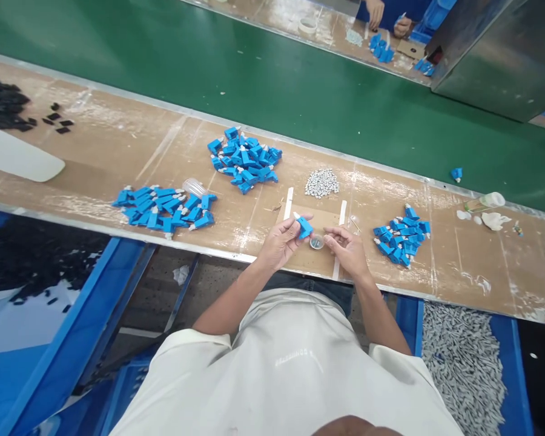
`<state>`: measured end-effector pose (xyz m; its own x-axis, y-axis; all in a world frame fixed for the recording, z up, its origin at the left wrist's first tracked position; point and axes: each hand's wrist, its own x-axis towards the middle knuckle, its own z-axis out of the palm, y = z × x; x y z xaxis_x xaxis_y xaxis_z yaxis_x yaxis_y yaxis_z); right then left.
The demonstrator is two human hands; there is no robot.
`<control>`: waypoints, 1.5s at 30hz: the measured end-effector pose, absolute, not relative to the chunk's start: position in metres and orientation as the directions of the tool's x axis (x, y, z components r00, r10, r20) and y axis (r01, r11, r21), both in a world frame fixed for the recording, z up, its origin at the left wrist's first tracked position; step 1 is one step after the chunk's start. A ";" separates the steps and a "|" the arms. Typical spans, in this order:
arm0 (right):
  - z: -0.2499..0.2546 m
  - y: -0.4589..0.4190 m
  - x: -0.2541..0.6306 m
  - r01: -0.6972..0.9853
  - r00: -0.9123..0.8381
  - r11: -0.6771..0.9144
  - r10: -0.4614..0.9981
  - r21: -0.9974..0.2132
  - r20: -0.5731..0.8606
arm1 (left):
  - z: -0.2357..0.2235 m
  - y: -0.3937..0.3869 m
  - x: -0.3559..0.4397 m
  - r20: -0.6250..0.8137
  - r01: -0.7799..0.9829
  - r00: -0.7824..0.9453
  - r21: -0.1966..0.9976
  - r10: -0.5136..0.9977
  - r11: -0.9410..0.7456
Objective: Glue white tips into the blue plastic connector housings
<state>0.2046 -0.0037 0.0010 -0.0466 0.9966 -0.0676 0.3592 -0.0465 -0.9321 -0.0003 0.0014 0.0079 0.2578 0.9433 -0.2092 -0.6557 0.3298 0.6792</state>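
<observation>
My left hand (279, 242) is closed around a blue plastic part (304, 227) with a white tip, held just above the table. Close by on the right is my right hand (349, 247), its thumb and fingers curled together at the edge of a small round clear dish (317, 243). Whatever those fingertips may pinch is too small to make out. Beyond both hands lies a heap of small grey-white pieces (322, 183). White strips (289, 203) are stuck to the tabletop on either side of the work spot.
Blue parts lie in piles at the back (245, 158), on the left (163, 209) and on the right (402, 236). Black pieces (2, 106) are heaped far left. A blue bin of grey pieces (463, 363) stands below right. Across the green floor, a person's hands (375, 12) work at another table.
</observation>
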 end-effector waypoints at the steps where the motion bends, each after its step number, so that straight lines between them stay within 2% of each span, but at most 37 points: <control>1: 0.001 -0.001 0.201 0.378 -0.058 -0.028 0.997 -0.925 -0.054 | 0.006 0.000 0.000 -0.219 -0.662 0.265 0.667 0.939 0.342; 15: 0.008 0.002 0.193 0.528 -0.128 0.159 0.986 -0.834 0.106 | -0.008 0.003 -0.014 -0.321 -0.686 0.262 0.602 0.910 0.409; 19: 0.012 -0.003 0.195 0.608 -0.154 0.255 0.967 -0.752 0.203 | -0.010 0.003 -0.017 -0.312 -0.696 0.233 0.608 0.921 0.382; 23: 0.011 -0.004 0.191 0.619 -0.119 0.301 0.949 -0.725 0.292 | -0.012 0.003 -0.016 -0.318 -0.714 0.209 0.596 0.925 0.366; 33: 0.023 -0.005 0.194 0.608 -0.082 0.264 0.959 -0.749 0.272 | -0.010 0.004 -0.014 -0.369 -0.717 0.198 0.577 0.908 0.391; 37: 0.033 -0.002 0.202 0.607 -0.092 0.314 0.940 -0.730 0.328 | -0.011 0.011 -0.006 -0.353 -0.764 0.211 0.523 0.911 0.379; 41: 0.032 0.006 0.209 0.573 -0.047 0.342 0.921 -0.745 0.387 | -0.018 0.025 -0.003 -0.290 -0.776 0.234 0.519 0.928 0.358; 45: 0.029 0.007 0.214 0.550 -0.016 0.250 0.957 -0.797 0.288 | -0.016 0.026 -0.001 -0.253 -0.796 0.237 0.503 0.938 0.337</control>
